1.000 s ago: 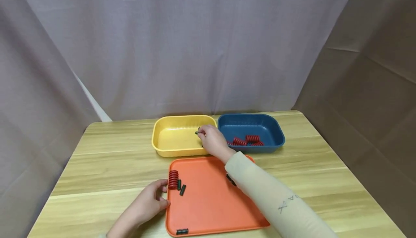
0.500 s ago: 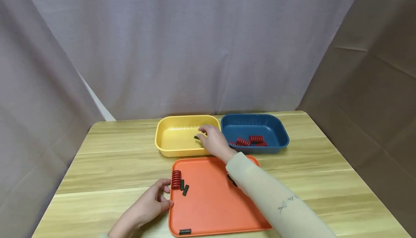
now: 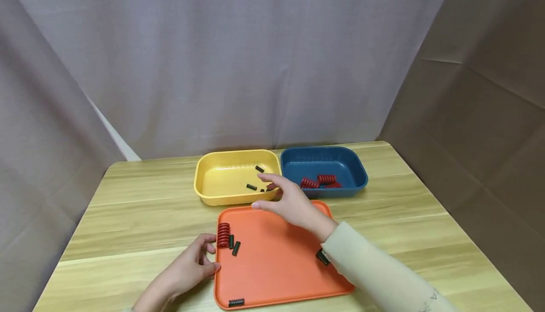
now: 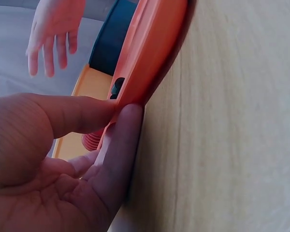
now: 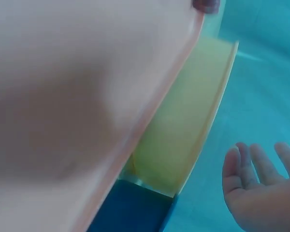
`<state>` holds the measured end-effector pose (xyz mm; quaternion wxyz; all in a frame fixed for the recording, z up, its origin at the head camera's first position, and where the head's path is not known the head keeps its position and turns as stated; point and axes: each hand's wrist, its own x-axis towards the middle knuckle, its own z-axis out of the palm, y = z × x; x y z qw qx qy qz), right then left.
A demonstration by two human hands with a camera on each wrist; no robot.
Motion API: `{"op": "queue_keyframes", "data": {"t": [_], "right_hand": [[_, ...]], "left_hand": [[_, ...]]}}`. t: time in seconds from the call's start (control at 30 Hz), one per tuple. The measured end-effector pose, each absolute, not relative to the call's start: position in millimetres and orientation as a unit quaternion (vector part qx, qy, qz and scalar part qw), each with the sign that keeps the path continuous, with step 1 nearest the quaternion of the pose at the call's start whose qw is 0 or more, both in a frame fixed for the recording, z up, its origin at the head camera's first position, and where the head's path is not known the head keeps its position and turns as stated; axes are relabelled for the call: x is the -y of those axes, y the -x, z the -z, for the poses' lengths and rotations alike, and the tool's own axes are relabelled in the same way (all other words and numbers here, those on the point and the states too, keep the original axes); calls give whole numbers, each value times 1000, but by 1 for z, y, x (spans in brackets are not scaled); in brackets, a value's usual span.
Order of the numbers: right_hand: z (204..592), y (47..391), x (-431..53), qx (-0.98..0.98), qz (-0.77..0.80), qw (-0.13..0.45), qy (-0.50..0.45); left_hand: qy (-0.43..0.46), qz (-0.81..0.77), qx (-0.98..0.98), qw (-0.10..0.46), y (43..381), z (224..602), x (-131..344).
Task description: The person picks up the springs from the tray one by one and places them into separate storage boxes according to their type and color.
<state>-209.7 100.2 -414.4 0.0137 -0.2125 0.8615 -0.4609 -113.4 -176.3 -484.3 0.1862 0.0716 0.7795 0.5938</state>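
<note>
My left hand (image 3: 189, 267) pinches the left rim of an orange tray (image 3: 276, 255); thumb and fingers meet on that rim in the left wrist view. Spread and holding nothing, my right hand (image 3: 291, 203) hovers above the tray's far edge, close to the yellow bin (image 3: 213, 200). On the tray, a thick red spring (image 3: 223, 235) lies along the left rim with two small dark springs, one of them (image 3: 236, 248) tilted. Another dark spring (image 3: 236, 302) sits at the near rim. Something dark (image 3: 322, 257), partly hidden, lies by my right sleeve.
Several small dark springs, including one dark spring (image 3: 259, 169) towards the back, lie in the yellow bin. Beside it, a blue bin (image 3: 359, 190) holds several red springs (image 3: 326, 178). Grey curtains (image 3: 213, 66) hang behind the wooden table (image 3: 140, 217).
My right hand has let go of a dark spring in the yellow bin, spread its fingers and drawn back towards the tray. My left hand keeps its hold on the rim.
</note>
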Motion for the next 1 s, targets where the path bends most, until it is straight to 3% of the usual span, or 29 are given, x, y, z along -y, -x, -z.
{"op": "queue_keyframes", "data": {"t": [0.5, 1.0], "right_hand": [[460, 175, -73, -839, 450, 201, 230], [468, 160, -49, -914, 325, 124, 211]], "left_hand": [[-73, -603, -770, 197, 114, 484, 180], [-84, -603, -767, 203, 114, 483, 180]]}}
